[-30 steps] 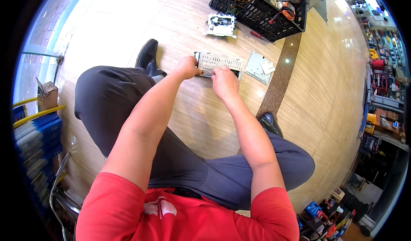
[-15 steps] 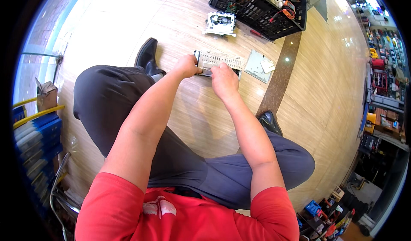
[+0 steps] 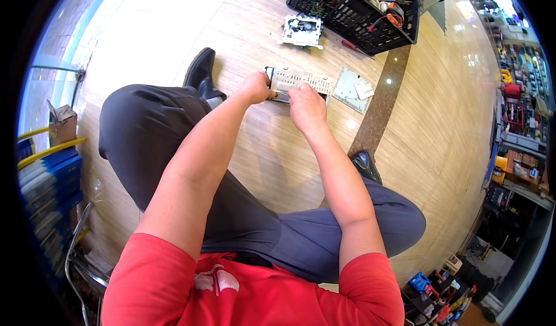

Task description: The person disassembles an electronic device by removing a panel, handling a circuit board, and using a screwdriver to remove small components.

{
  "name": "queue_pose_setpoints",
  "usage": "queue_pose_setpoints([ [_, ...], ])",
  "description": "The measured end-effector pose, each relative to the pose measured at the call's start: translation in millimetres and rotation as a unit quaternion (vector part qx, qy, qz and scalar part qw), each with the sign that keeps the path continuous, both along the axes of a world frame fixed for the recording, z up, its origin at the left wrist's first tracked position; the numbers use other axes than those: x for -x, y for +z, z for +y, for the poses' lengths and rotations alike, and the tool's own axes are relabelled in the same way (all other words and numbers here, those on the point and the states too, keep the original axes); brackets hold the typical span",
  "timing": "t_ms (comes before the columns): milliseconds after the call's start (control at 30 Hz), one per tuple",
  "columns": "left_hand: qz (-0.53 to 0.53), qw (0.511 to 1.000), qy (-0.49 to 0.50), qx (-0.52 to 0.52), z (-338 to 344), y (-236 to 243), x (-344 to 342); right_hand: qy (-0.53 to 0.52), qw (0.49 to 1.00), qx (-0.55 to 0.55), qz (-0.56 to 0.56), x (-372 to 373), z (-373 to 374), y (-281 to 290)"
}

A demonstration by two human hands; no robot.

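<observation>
On the floor in front of me lies a rectangular electronic unit (image 3: 301, 78) with a pale, slotted and perforated top and a dark left end. My left hand (image 3: 256, 88) is closed on its left end, thumb toward the near side. The fingers of my right hand (image 3: 307, 107) are bent together at the near edge, right of the middle, apparently gripping the unit there. That hand covers part of the near side, and its fingertips are hard to make out. Just right of the unit is a flat grey metal plate (image 3: 349, 88) with a small white piece (image 3: 364, 90) on it.
Beyond the unit sits a white-framed mechanism (image 3: 302, 30). A black plastic crate (image 3: 353, 19) of tools stands at the far right, with a red-handled screwdriver (image 3: 350, 45) beside it. Blue boxes (image 3: 55, 181) are stacked at the left. My shoes (image 3: 201, 71) flank the work.
The whole view has shifted slightly. Both hands keep their hold at the same places on the unit, and the surrounding things have not moved.
</observation>
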State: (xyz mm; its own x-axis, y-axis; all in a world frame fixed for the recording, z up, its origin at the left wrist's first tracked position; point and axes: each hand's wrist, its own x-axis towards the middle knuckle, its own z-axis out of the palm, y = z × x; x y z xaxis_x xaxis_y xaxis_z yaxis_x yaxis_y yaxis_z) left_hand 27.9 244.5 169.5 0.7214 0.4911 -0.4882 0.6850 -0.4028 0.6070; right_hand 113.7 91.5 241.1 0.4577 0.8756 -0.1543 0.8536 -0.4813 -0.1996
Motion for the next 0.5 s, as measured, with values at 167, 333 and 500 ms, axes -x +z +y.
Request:
queue_pose_setpoints([
  [167, 0.000, 1.000, -0.001, -0.009, 1, -3, 0, 0.011, 0.999, -0.015, -0.028, 6, 6, 4],
  [333, 0.003, 1.000, -0.009, -0.007, 0, -3, -1, -0.054, 0.995, 0.064, 0.056, 8, 13, 1],
  [500, -0.028, 0.999, -0.010, -0.016, 1, -12, 0, -0.109, 0.982, 0.032, 0.150, 5, 9, -8],
])
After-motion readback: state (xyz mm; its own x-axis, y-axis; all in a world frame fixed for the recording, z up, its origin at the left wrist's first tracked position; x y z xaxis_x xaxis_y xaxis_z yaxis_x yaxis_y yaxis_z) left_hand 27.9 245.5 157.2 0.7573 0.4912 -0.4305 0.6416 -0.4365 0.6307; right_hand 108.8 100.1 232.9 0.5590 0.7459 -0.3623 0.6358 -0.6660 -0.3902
